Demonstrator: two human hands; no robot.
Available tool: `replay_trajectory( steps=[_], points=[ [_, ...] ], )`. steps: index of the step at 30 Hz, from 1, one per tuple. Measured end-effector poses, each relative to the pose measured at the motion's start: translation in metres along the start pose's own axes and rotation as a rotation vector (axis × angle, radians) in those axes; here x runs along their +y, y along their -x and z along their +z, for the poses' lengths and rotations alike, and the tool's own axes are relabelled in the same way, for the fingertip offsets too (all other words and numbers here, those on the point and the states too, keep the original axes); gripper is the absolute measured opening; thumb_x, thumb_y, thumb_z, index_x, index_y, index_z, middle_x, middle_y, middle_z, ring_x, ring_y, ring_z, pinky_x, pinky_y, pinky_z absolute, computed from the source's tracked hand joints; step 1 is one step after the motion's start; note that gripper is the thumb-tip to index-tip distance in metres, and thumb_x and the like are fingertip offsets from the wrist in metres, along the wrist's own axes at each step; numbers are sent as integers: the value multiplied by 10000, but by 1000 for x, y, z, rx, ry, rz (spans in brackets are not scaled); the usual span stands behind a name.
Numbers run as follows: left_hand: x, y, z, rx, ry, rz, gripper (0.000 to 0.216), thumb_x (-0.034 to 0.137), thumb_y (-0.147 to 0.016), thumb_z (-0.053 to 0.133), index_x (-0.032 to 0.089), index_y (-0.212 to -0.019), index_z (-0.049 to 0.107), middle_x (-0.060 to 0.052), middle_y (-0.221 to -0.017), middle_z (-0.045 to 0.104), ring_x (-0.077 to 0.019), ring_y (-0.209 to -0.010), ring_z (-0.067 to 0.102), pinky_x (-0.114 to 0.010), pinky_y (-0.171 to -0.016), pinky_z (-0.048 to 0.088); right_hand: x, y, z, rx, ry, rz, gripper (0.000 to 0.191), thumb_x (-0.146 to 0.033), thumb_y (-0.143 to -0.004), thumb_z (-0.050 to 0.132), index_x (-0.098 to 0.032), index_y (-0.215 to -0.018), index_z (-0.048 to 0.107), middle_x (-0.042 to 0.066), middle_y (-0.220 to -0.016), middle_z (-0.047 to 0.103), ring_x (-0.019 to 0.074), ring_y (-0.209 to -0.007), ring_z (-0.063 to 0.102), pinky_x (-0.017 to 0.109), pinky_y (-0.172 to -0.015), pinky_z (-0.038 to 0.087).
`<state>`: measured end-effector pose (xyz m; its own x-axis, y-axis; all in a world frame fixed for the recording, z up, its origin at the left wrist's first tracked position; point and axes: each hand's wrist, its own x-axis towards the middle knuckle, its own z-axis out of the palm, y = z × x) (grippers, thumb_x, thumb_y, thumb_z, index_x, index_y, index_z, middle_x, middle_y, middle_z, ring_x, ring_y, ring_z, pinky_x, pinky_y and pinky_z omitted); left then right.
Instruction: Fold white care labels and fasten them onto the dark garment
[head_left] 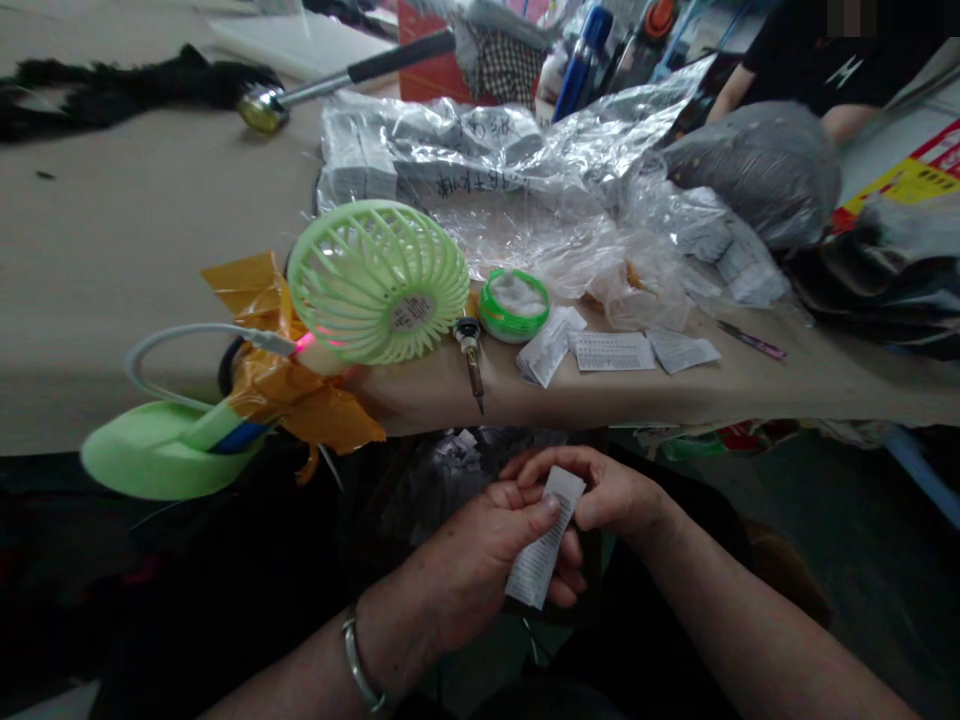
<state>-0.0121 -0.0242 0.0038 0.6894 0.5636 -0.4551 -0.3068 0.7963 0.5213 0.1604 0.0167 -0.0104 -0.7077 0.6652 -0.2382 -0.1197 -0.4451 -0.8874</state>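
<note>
Below the table's front edge, my left hand [480, 545] and my right hand [600, 490] meet over my lap. Both pinch a small white printed label [544, 540] that hangs between them; the left thumb presses on its upper part and the right fingers close round its top. A metal bangle sits on my left wrist. On the table just above lie several more white labels [611, 350], a green round tin [514, 304] with white stuff inside, and a small dark pointed tool [472, 355].
A light-green desk fan [379, 280] patched with yellow tape stands at the table's edge, with a white cable. Clear plastic bags [525, 170] of labels lie behind. A hammer [345, 75] lies farther back. Another person in black sits at the far right [817, 70].
</note>
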Motion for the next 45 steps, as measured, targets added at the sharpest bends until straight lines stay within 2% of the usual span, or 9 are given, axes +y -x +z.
replay_trajectory(
  steps=[4,11,14,18,22,28,33,39,45],
  points=[
    [0,0,-1,11,7,6,271,360,-832,566,114,-743,633,-34,-640,605,-96,-491,561,-222,-502,466,6,-5,0,-20,-85,-18,332,-305,-608,812,-172,-887,689,71,-1160,621,185,-1014,617,302,-891,469],
    [1,-1,1,56,45,-35,197,327,-797,608,137,-845,620,-32,-667,640,-117,-519,583,-252,-527,472,6,-4,1,6,-48,-6,332,-357,-614,812,-163,-849,680,79,-1140,625,205,-1003,622,332,-878,474],
    [0,-1,0,51,31,-20,218,344,-808,595,137,-862,635,-38,-671,640,-126,-538,592,-256,-537,469,3,-2,3,36,48,-4,403,-401,-635,793,-189,-954,670,55,-1070,648,181,-910,642,316,-812,508],
    [1,-2,-3,85,3,24,251,373,-807,602,126,-785,644,-27,-662,607,-121,-555,591,-248,-551,464,-4,7,14,224,418,-96,467,-395,-763,686,-230,-1186,573,30,-950,653,149,-781,635,277,-696,532],
    [3,-2,-4,139,23,50,217,345,-787,631,134,-836,647,-11,-667,599,-108,-542,580,-240,-550,462,-10,14,27,451,1023,-333,366,-302,-850,589,-200,-1200,562,96,-1158,580,215,-1047,575,351,-895,487],
    [2,-1,-3,153,-1,81,196,313,-809,586,127,-836,642,-19,-671,604,-98,-532,555,-245,-562,453,-8,13,33,445,1351,-412,301,-270,-892,517,-175,-1172,570,108,-1121,607,229,-1059,565,388,-911,489],
    [3,0,-3,197,-37,133,231,355,-818,568,136,-765,617,-9,-636,582,-95,-524,531,-233,-549,425,-8,9,36,544,1067,-375,323,-284,-880,534,-207,-1193,555,84,-1106,643,209,-1013,613,345,-866,514],
    [8,7,3,302,-143,275,262,366,-820,553,163,-658,585,-5,-595,573,-110,-532,518,-236,-559,410,-8,-6,41,542,287,-185,177,-353,-814,633,-191,-879,605,-15,-708,650,97,-529,590,207,-504,500],
    [8,11,0,337,-237,399,278,280,-856,503,161,-618,587,3,-571,550,-117,-564,500,-233,-586,391,-13,-18,48,444,114,-158,159,-318,-784,668,-181,-773,589,-25,-625,626,85,-416,531,207,-400,463]
  ],
)
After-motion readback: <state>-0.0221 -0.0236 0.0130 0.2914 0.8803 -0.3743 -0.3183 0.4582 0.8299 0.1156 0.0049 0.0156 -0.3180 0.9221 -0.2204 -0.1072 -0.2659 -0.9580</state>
